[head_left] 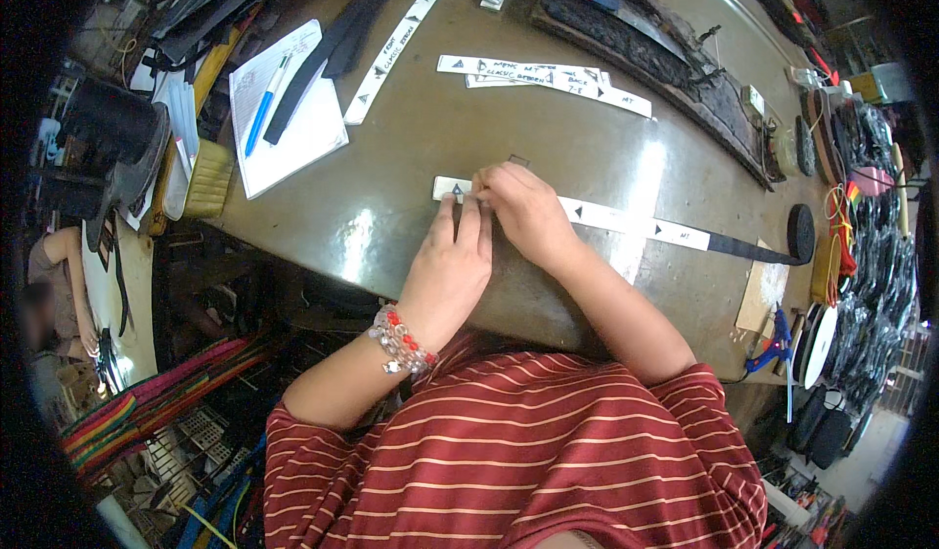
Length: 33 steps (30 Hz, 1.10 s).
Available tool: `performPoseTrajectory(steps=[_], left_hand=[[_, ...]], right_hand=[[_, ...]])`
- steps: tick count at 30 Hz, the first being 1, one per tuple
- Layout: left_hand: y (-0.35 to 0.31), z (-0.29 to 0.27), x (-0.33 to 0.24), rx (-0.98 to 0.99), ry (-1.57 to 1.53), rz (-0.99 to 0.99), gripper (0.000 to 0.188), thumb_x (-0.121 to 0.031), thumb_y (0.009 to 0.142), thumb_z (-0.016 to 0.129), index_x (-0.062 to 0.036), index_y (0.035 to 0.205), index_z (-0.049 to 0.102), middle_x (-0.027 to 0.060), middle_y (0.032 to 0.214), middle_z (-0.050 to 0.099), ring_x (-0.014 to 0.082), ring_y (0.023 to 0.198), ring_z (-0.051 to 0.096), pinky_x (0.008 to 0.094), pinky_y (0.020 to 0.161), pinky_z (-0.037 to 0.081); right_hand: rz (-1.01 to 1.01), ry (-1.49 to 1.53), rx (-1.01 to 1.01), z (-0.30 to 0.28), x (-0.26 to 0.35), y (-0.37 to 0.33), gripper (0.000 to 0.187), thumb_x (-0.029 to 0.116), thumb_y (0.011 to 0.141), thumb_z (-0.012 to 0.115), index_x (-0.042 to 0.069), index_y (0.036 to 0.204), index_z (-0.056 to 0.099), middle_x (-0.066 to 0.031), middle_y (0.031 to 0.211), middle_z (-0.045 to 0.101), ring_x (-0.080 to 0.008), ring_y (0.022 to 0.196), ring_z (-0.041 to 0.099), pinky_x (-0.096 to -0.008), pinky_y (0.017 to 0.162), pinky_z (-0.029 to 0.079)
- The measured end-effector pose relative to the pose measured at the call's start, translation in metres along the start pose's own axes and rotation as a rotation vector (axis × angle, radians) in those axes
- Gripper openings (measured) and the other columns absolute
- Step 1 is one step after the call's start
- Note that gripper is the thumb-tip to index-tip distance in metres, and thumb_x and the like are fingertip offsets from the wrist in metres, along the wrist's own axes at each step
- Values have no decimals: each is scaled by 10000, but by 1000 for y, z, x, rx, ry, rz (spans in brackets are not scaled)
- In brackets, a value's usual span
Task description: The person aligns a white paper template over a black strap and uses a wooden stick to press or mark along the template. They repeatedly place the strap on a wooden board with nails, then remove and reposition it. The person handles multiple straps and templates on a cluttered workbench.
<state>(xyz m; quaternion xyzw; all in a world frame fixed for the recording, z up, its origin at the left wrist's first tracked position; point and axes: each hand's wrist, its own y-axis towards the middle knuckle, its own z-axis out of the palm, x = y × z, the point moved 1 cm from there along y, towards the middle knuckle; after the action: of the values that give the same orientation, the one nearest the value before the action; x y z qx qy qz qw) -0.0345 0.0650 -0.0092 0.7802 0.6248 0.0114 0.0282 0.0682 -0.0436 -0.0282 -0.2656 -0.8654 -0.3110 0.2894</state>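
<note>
A long white marking strip (606, 216) with black triangles lies across the metal table in front of me. A black strap (748, 249) runs from its right end to a black roll (801, 234). My left hand (450, 270) lies with its fingers stretched out, their tips pressing on the strip near its left end. Just beside it, my right hand (525, 212) bends over the strip with fingers closed in a pinch. What those fingertips hold, if anything, is hidden. A small dark piece (520, 160) shows behind the right hand.
More white strips (548, 72) lie farther back, another (403, 45) slanting at left. A blue pen (260, 122) rests on paper sheets (293, 158) beside black straps (333, 60). Far right are a long dark bar (665, 85) and a blue-handled tool (770, 344). Another person (67, 265) is at far left.
</note>
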Motion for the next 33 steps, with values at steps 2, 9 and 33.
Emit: performPoseTrajectory(steps=[2,9,33], left_hand=[[1,-1,1,4,3,5,415,-69,815,495,87,1199,501,212,1246,475,354,1184,459,355,966,451],[16,-12,-4,12,11,32,519,-88,857,493,-73,1368,403,300,1114,518,443,973,584,381,865,511],[42,-16,-27,233,245,32,777,-8,853,489,-454,1425,210,238,992,471,473,800,618,389,629,589]], right_hand=[[43,-5,50,-1,2,2,107,52,814,563,28,916,541,-132,888,595,-322,815,590,-390,705,489],[440,579,-474,-78,-12,-9,107,14,904,533,42,998,492,-52,866,606,-71,658,549,-203,557,461],[438,72,7,-82,-20,-57,63,-7,839,550,5,887,510,-153,857,567,-324,793,577,-365,698,464]])
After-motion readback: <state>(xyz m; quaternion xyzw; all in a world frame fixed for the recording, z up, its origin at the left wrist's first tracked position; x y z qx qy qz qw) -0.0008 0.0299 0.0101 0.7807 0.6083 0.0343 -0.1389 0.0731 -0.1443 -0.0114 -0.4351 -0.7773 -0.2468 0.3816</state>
